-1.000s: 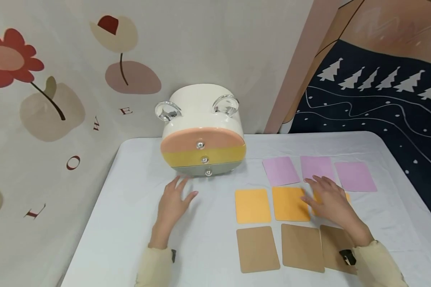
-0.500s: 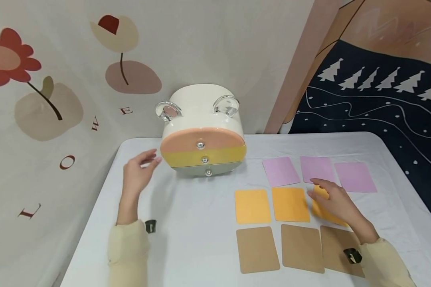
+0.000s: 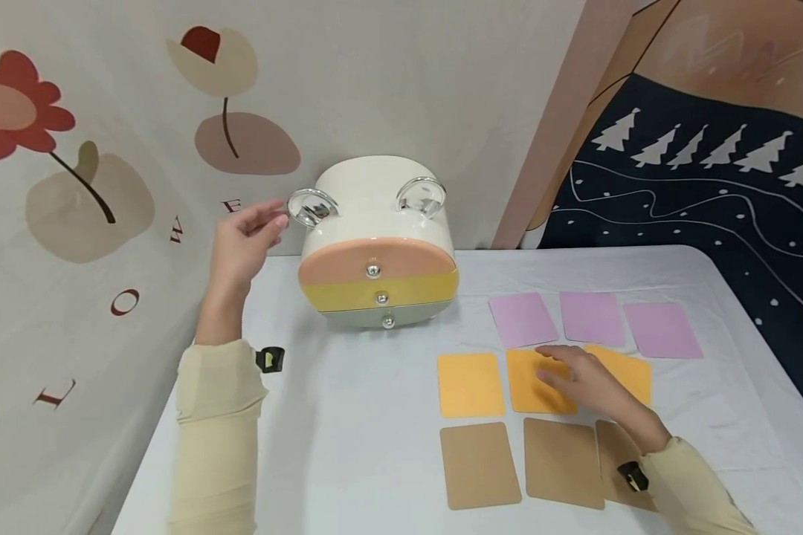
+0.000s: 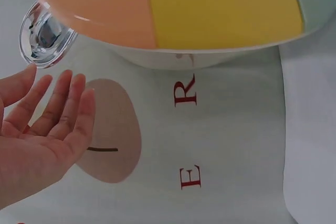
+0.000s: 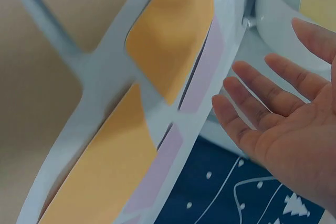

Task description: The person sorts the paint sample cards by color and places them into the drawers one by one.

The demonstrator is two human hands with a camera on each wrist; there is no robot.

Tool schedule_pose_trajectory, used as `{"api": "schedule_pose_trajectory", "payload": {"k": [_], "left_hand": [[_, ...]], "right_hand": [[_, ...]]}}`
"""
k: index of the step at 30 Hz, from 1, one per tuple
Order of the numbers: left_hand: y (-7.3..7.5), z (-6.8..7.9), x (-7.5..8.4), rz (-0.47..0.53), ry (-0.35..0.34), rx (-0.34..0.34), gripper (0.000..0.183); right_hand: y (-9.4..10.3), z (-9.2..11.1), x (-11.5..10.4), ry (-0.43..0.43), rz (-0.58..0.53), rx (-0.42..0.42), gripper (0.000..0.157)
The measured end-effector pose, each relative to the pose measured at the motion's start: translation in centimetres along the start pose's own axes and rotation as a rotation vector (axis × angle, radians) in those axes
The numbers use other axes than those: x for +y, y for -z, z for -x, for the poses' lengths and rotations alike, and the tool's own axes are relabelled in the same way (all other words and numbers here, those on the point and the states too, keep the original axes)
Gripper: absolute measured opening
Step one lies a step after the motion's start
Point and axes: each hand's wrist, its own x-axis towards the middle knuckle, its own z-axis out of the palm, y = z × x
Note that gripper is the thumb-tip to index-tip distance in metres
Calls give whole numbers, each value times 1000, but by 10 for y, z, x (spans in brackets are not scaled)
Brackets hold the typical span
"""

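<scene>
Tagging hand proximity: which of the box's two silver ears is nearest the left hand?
The silver ear on the left in the head view: the left hand has its fingertips right beside it. The other ear is farther right, away from both hands.

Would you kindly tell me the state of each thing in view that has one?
White cabinet, upright
Peach drawer, closed
Yellow drawer, closed
Green drawer, closed
Purple cards, flat
Orange cards, flat
Brown cards, flat, rightmost partly hidden
Left hand, relaxed, beside silver ear, contact unclear
Right hand, relaxed, over orange cards, holding nothing
</scene>
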Motion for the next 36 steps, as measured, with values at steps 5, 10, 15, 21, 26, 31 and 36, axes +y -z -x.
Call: {"api": "schedule_pose_trajectory", "payload": {"k": [5,10,15,21,26,31,36], "left_hand": [[6,-11,9,210,38,-70,37],[9,-17,13,286,56,-124,37],[9,-19,15,262,43,-141,36],[9,-18,16,228,50,-138,35],[9,-18,15,163,41,-151,35],[10,-19,14,105,17,-172,35],[9,-19,14,69,2,-167,35]], "right_hand": [[-10,-4,-5,48,11,-48,40],[-13,-12,-14,115,-10,-98,39],[-8,-33,-34,145,-78,-167,37],[3,-66,-62,185,-157,-261,37],[8,-93,-84,199,-262,-338,39],[9,-116,-105,196,-344,-376,40],[7,-133,-127,215,-388,-398,41]]}}
